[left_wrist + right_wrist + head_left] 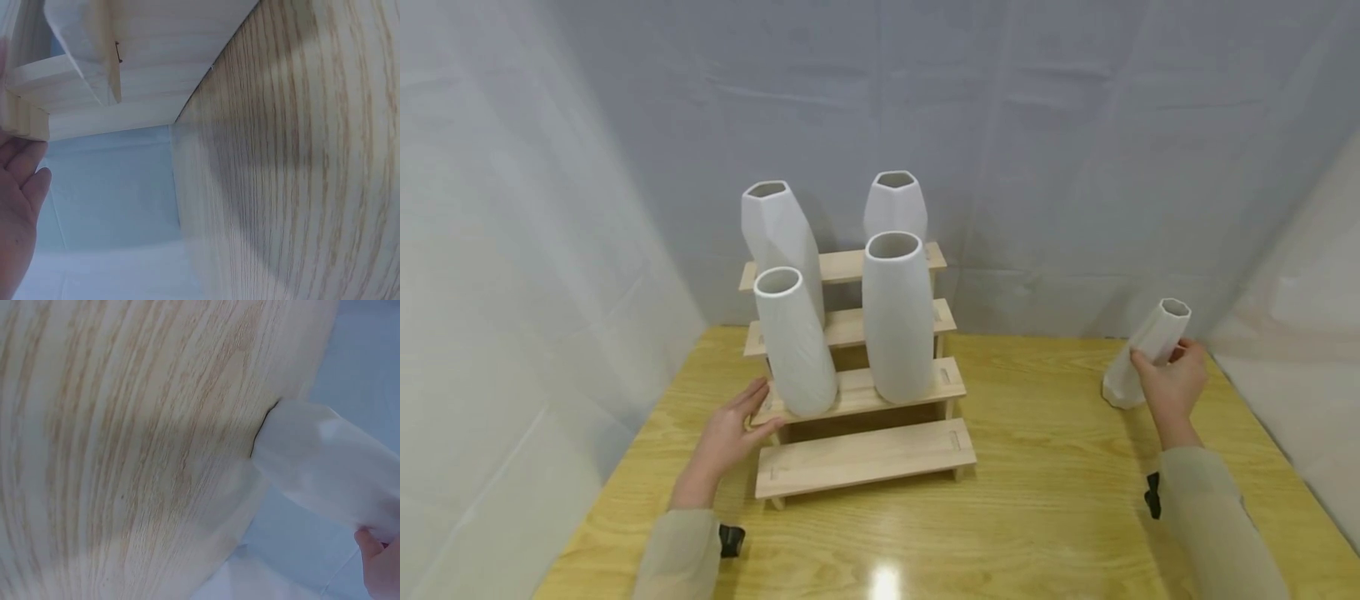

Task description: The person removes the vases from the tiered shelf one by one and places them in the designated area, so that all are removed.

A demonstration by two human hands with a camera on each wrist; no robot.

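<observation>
While the faceted white vase (1152,337) is held at its upper part by the right hand (1176,383), its base is supported by the far right part of the wood-grain table (1037,500). The vase is pinched between thumb and fingers; it is seen upright or nearly so, the exact tilt not being determinable.

The left end of the second step from the near side of the stepped wooden stand (865,458) is touched by the left hand (730,433). Its fingers are extended, with the thumb spread apart from them at the near edge; how firmly the step is pressed cannot be told.

On that same step, a slim textured vase (797,350) is placed at left and a smooth oval vase (897,325) at right. Behind these, a tall angular vase (778,229) is noted at left and a second angular vase (895,210) at right, their bases hidden. The table is backed by pale sheeting (1037,167).
</observation>
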